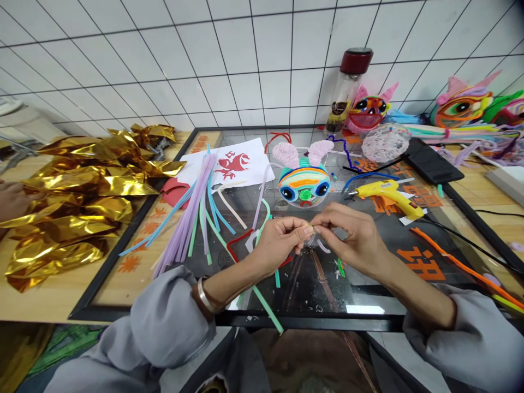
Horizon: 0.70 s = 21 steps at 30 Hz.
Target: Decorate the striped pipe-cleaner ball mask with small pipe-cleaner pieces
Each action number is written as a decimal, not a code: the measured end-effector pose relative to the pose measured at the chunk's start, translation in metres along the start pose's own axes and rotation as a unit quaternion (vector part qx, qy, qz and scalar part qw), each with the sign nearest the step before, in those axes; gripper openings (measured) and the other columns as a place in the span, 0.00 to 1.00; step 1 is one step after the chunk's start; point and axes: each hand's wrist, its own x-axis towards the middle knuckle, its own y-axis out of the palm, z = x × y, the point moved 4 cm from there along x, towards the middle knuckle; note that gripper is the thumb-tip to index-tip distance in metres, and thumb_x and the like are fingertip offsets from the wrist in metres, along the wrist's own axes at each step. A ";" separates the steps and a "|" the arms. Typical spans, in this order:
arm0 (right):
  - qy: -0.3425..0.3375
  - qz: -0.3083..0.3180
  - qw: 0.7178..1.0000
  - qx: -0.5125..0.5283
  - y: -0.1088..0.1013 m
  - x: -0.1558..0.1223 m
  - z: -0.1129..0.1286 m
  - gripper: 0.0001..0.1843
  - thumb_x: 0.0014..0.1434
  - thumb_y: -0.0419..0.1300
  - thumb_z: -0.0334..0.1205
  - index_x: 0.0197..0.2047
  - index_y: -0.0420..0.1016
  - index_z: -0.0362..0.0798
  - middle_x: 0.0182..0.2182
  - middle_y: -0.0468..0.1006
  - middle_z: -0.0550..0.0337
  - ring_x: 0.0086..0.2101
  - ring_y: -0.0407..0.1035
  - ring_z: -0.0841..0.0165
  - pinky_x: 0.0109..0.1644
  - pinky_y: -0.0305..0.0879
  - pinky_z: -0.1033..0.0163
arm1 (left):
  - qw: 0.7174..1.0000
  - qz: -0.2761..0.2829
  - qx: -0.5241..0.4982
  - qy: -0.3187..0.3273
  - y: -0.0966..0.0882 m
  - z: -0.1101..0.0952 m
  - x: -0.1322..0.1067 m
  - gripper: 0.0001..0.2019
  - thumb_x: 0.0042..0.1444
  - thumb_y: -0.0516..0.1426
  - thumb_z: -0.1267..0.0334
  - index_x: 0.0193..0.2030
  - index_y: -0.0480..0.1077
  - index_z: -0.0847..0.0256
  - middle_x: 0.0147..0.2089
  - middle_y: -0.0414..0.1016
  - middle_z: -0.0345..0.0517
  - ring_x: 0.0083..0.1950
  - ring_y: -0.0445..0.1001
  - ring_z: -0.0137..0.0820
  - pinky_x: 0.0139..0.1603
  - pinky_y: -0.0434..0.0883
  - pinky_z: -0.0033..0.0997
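Our left hand (281, 240) and right hand (355, 236) meet, fingertips pinching between them a small piece (312, 227) whose long axis we cannot make out, just on the near side of the striped animal head (304, 183).

Left hand (278, 241) and right hand (355, 236), fingers pinched at a small piece (312, 227), kind unclear; striped toy (305, 179), pink-eared, just beyond; glue gun (385, 194), yellow, right; stems (191, 210), lilac, blue, green, left; foil (98, 183), gold, far left; phone (434, 161), black, far right.

One glue gun (387, 195), one phone (434, 161), one bottle (343, 101).
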 end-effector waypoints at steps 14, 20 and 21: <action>-0.057 -0.036 0.968 -0.242 0.013 -0.004 0.005 0.08 0.63 0.47 0.28 0.37 0.65 0.47 0.31 0.68 0.58 0.27 0.63 0.69 0.26 0.56 0.66 | 0.996 0.053 -0.052 -0.043 0.006 -0.003 -0.003 0.20 0.44 0.65 0.50 0.24 0.67 0.66 0.20 0.63 0.35 0.18 0.59 0.18 0.21 0.57 0.22; -0.004 -0.051 0.984 -0.172 0.011 -0.003 0.011 0.07 0.63 0.48 0.28 0.36 0.62 0.49 0.30 0.67 0.60 0.28 0.63 0.70 0.28 0.56 0.66 | 0.996 0.045 -0.076 -0.025 0.005 -0.007 -0.004 0.17 0.44 0.66 0.53 0.24 0.71 0.67 0.22 0.68 0.39 0.18 0.61 0.19 0.20 0.57 0.23; 0.006 -0.056 0.986 -0.158 0.011 -0.003 0.013 0.07 0.63 0.48 0.28 0.36 0.62 0.49 0.30 0.66 0.60 0.28 0.63 0.70 0.28 0.56 0.66 | 0.996 0.043 -0.077 -0.019 0.005 -0.008 -0.004 0.17 0.44 0.66 0.53 0.24 0.71 0.67 0.22 0.68 0.39 0.18 0.61 0.19 0.20 0.57 0.23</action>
